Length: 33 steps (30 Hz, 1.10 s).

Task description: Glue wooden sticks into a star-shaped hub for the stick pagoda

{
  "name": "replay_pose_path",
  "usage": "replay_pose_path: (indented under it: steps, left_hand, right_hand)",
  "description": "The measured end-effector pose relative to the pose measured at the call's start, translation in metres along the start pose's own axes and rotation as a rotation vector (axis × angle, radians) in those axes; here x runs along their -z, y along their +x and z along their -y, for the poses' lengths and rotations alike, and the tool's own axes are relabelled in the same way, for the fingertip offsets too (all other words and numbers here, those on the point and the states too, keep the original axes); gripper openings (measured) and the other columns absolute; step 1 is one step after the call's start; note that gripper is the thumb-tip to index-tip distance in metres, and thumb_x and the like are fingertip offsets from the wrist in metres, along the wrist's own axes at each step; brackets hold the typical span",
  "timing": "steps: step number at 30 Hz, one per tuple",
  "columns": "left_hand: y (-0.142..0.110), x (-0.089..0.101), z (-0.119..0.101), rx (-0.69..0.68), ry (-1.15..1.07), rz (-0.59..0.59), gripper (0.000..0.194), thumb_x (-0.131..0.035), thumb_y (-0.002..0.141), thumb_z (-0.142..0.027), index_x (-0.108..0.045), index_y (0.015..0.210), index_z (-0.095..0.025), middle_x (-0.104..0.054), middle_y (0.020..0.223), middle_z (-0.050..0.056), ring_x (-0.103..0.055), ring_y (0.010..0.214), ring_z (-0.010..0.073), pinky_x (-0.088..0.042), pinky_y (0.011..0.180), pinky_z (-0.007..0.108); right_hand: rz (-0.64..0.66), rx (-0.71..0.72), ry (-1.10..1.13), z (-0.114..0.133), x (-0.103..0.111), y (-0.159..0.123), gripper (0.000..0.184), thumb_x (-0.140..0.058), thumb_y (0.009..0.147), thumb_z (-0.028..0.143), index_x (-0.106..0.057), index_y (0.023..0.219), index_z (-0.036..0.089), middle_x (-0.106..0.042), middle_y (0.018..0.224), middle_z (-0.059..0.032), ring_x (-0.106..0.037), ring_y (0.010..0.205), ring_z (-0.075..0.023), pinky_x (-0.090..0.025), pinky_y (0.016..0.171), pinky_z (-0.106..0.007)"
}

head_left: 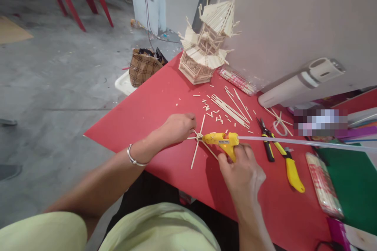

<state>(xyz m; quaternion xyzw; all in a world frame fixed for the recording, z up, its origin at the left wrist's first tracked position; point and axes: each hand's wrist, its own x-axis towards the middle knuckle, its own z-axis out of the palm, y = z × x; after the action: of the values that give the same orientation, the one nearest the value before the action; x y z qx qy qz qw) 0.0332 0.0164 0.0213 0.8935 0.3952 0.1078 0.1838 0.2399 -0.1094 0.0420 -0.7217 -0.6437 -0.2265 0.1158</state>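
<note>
My right hand (243, 168) is wrapped round the grip of a yellow hot glue gun (220, 139), with a long clear glue stick (282, 141) running out of its back. The nozzle points left and meets the hub of a star-shaped frame of thin wooden sticks (194, 155) lying on the red tabletop (141, 113). On the far left side of that hub, my left hand (181, 124) is closed in a pinch on one wooden stick of the frame; the fingertips are partly hidden.
A stick-built pagoda model (203, 49) stands at the back. Loose sticks (229, 110) and short offcuts lie before it. To the right are pliers (266, 141), a yellow-handled cutter (293, 172), packs of sticks (324, 184), a white cylinder (297, 82) and green sheet (353, 184).
</note>
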Motion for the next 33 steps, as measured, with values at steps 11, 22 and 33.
replay_pose_path:
  steps: [11,22,33]
  left_hand:
    - [0.000,0.000,0.001,-0.016,-0.014,-0.021,0.026,-0.047,0.095,-0.017,-0.069,0.080,-0.016,-0.067,0.098,0.006,-0.058,0.071,0.0134,-0.032,0.057,0.026]
    - [0.000,-0.001,0.002,-0.015,-0.031,-0.025,0.026,-0.048,0.094,-0.018,-0.069,0.079,-0.017,-0.065,0.098,0.005,-0.058,0.070,0.0131,-0.031,0.057,0.027]
    - [-0.002,-0.001,0.010,-0.054,0.011,-0.018,0.028,-0.046,0.095,-0.020,-0.073,0.085,-0.019,-0.067,0.095,0.005,-0.058,0.070,0.0139,-0.032,0.057,0.027]
  right_hand:
    - [-0.043,-0.006,-0.022,-0.006,-0.001,-0.002,0.021,-0.061,0.083,0.032,-0.070,0.096,0.017,-0.071,0.106,-0.0037,-0.045,0.059,-0.0093,-0.027,0.054,-0.025]
    - [-0.044,-0.073,-0.006,-0.001,-0.007,0.004,0.024,-0.060,0.084,0.036,-0.069,0.097,0.018,-0.068,0.101,-0.0049,-0.047,0.063,-0.0109,-0.025,0.055,-0.027]
    - [0.075,-0.212,0.251,-0.012,-0.006,-0.001,0.042,-0.053,0.091,0.058,-0.066,0.097,0.018,-0.063,0.086,-0.0060,-0.057,0.075,-0.0196,-0.035,0.060,-0.028]
